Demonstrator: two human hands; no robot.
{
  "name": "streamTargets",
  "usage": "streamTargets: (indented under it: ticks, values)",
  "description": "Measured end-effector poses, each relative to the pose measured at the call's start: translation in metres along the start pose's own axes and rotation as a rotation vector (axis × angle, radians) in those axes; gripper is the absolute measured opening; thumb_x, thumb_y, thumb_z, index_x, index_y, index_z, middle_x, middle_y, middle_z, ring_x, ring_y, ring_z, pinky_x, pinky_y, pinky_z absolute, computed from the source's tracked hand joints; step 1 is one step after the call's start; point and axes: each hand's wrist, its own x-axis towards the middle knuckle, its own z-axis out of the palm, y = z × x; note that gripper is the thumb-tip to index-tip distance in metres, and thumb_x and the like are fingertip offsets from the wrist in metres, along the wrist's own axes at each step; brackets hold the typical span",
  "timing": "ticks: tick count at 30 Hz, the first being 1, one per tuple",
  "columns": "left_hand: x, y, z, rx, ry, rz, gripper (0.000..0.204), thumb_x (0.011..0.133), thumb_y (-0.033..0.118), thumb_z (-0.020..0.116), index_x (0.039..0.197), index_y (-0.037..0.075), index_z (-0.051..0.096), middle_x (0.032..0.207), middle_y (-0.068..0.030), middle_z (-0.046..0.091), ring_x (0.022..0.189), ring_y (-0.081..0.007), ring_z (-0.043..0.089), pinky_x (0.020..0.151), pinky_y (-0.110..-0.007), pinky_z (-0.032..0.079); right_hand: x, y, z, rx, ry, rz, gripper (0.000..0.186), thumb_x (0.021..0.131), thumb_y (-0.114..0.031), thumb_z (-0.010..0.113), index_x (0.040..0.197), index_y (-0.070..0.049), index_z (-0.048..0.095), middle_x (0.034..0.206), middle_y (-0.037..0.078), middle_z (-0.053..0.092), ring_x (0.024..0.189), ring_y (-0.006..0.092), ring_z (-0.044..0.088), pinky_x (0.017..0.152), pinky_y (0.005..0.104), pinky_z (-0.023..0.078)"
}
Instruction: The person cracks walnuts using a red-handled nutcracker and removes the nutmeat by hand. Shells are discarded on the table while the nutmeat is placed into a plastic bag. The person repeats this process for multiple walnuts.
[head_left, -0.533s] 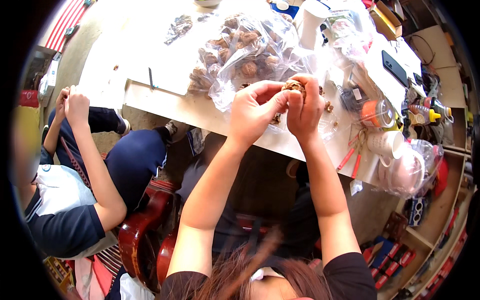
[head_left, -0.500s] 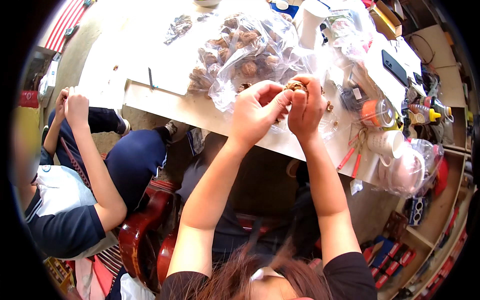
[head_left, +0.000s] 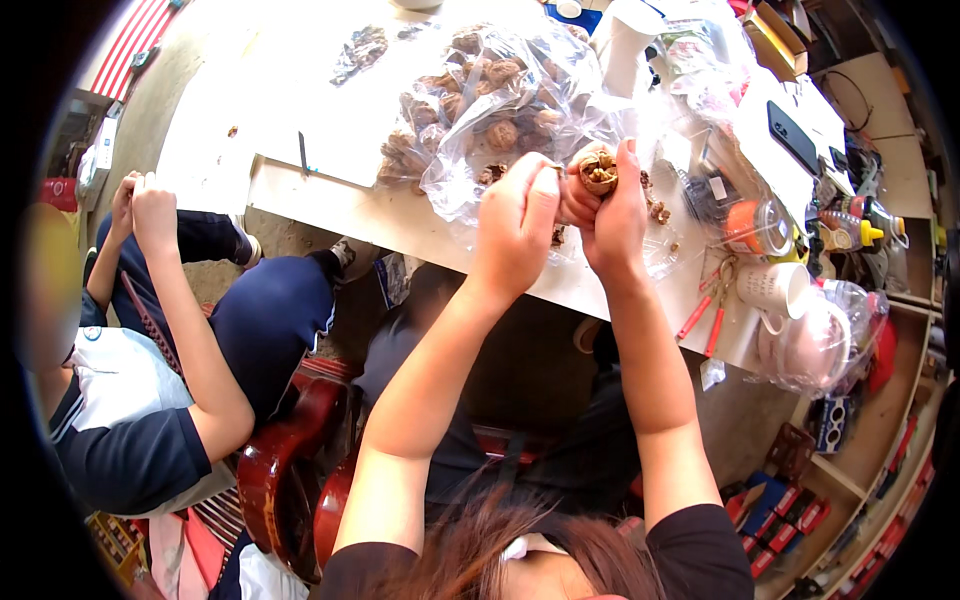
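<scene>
A cracked walnut [head_left: 598, 172] sits in my right hand [head_left: 612, 220], its opened side and crinkled inside turned up. Close beside it, my left hand [head_left: 517, 225] is closed with thumb and fingers pinched together. Whatever is between those fingertips is too small or hidden to name. Both hands are raised over the near edge of the white table [head_left: 330, 205]. Just beyond them lies a clear plastic bag [head_left: 450, 185] with several whole walnuts [head_left: 502, 135]. Bits of walnut shell [head_left: 657, 211] are scattered by my right hand.
Red-handled pliers [head_left: 712, 310] lie right of my hands, near a white mug [head_left: 775, 288] and an orange-labelled jar [head_left: 752, 226]. A dark phone [head_left: 792, 136] rests farther right. Another person [head_left: 150, 400] sits at the left, hands together. Shelves [head_left: 850, 470] stand at the right.
My hands have moved apart: the left drew slightly left off the walnut. My right hand has turned, so the walnut's open side now shows.
</scene>
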Motion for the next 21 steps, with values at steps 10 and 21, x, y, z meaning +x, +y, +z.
streamTargets:
  ticks: [10,21]
  values:
    - [0.008,0.016,-0.008,0.334,-0.067,0.027,0.028,0.095,0.029,0.056,0.090,0.001,0.057,0.069,-0.0090,0.057,0.064,-0.0169,0.053,0.060,-0.030,0.043,-0.003,0.000,0.000,-0.273,0.018,0.078,0.058,0.100,-0.056,0.024,0.070,-0.011,0.045,0.055,-0.005,0.035,0.045,0.0050,0.027,0.042,0.0223,0.020]
    - [0.006,0.001,-0.004,0.312,-0.143,0.046,0.037,0.099,0.033,0.049,0.081,0.001,0.052,0.059,-0.0098,0.055,0.055,-0.0200,0.055,0.053,-0.034,0.042,-0.007,0.008,0.000,-0.751,0.124,-0.558,0.047,0.101,-0.044,0.037,0.084,-0.002,0.050,0.066,0.008,0.054,0.059,0.0164,0.053,0.057,0.0318,0.043]
